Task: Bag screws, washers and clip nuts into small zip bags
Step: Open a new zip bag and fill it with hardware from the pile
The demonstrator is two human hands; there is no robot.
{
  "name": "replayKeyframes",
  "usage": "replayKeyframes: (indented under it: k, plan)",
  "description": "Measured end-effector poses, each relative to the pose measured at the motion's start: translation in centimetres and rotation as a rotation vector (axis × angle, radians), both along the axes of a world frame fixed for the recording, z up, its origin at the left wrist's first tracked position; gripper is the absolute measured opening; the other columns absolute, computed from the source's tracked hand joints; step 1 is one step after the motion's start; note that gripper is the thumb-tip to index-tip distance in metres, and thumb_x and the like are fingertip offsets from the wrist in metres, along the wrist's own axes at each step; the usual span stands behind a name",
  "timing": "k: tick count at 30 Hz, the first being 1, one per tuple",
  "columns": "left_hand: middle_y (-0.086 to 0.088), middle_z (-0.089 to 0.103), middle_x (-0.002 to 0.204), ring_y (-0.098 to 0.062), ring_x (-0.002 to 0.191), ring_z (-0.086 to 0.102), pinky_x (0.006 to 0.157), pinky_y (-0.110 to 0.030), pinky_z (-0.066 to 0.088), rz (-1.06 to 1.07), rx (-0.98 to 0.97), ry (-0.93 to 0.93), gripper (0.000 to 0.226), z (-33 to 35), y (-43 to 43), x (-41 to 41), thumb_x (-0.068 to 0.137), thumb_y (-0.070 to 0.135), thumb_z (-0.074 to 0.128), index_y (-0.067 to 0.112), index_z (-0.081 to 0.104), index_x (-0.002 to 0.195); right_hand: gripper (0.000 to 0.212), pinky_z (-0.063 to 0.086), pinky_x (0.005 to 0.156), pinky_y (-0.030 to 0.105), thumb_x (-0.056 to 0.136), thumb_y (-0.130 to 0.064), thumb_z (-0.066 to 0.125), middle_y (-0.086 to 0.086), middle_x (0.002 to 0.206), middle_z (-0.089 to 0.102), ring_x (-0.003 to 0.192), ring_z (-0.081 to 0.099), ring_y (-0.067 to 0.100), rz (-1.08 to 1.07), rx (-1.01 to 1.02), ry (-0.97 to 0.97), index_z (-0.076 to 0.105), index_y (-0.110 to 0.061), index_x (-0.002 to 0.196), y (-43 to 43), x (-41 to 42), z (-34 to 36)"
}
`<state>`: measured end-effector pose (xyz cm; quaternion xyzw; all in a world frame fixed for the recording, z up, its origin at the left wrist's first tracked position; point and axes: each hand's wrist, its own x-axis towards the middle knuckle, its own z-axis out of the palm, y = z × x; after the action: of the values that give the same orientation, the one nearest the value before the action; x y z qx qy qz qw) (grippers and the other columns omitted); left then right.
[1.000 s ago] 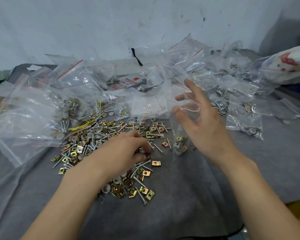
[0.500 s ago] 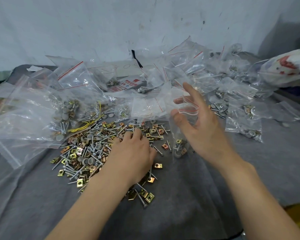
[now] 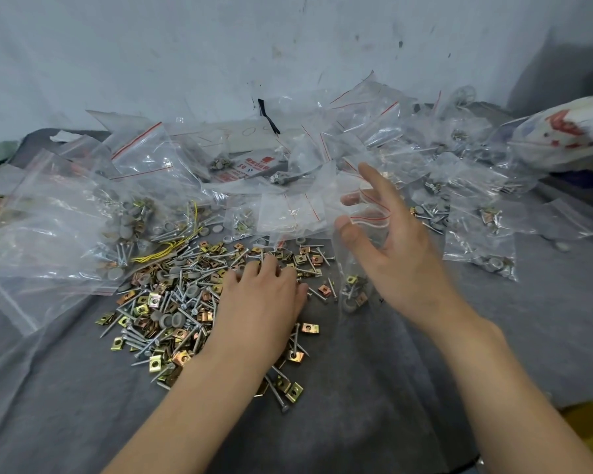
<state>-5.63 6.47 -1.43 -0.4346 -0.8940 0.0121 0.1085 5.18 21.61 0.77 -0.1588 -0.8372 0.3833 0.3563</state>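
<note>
A loose heap of screws, grey washers and brass clip nuts lies on the grey cloth. My left hand rests palm down on the heap's right side, fingertips among the parts near the far edge. My right hand holds a small clear zip bag by its red-lined mouth, thumb and fingers spreading it. The bag hangs down and has a few clip nuts, a screw and a washer at its bottom.
Several filled and empty zip bags pile up across the back and right. Large clear bags with stock lie at the left. A printed plastic sack sits at the far right. Grey cloth covers the table front.
My left hand has slid forward and to the right over the heap, from pinching at parts to lying flat. My right hand has kept the bag's mouth spread, nearly still.
</note>
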Motion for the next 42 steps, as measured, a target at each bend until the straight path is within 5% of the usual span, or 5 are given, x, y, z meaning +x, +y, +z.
replayKeyframes:
  k: [4,9,17,32,42]
  plan:
    - [0.006,0.059,0.114,-0.019,0.111,0.052,0.092,-0.036,0.036,-0.071,0.107,0.037,0.04,0.9,-0.2,-0.2,0.102,0.051,0.025,0.027,0.057,0.108,0.071,0.042,0.109,0.033,0.089,-0.068,0.05,-0.019,0.137,0.057,0.128,0.051,-0.003,0.001,0.003,-0.002,0.028,-0.045,0.152,0.1,0.0,0.0]
    - [0.009,0.066,0.068,0.0,0.055,0.058,0.052,-0.018,0.043,-0.07,0.735,-0.532,0.026,2.8,-0.2,-1.5,0.101,0.042,0.048,0.025,0.064,0.088,0.07,0.044,0.109,0.039,0.091,-0.069,0.048,-0.017,0.14,0.055,0.129,0.052,0.001,-0.004,0.022,-0.013,0.025,-0.046,0.153,0.1,-0.1,0.0]
    - [0.005,0.073,0.085,-0.006,0.073,0.068,0.062,-0.016,0.053,-0.117,1.116,-1.096,0.008,5.2,0.8,-1.7,0.096,0.014,0.062,0.016,0.068,0.101,0.069,0.044,0.109,0.039,0.092,-0.065,0.051,-0.015,0.137,0.057,0.127,0.053,0.002,-0.005,0.048,-0.012,0.026,-0.045,0.153,-0.1,-0.2,-0.1]
    - [0.021,0.071,0.091,0.006,0.094,0.063,0.075,-0.01,0.043,-0.438,0.896,-0.614,0.017,8.5,3.1,0.0,0.095,0.019,0.063,0.032,0.068,0.104,0.067,0.035,0.098,0.012,0.094,-0.061,0.051,-0.032,0.121,0.054,0.126,0.046,-0.01,0.02,0.065,-0.01,0.026,-0.043,0.154,0.2,-0.5,-0.4]
    - [0.025,0.064,0.094,0.014,0.09,0.057,0.07,-0.003,0.041,-0.264,0.926,-0.565,0.013,8.1,1.3,-2.5,0.099,0.032,0.057,0.032,0.064,0.11,0.067,0.041,0.107,0.028,0.094,-0.061,0.052,-0.018,0.134,0.057,0.125,0.053,0.0,0.005,0.057,-0.008,0.027,-0.043,0.153,0.2,-0.1,-0.2]
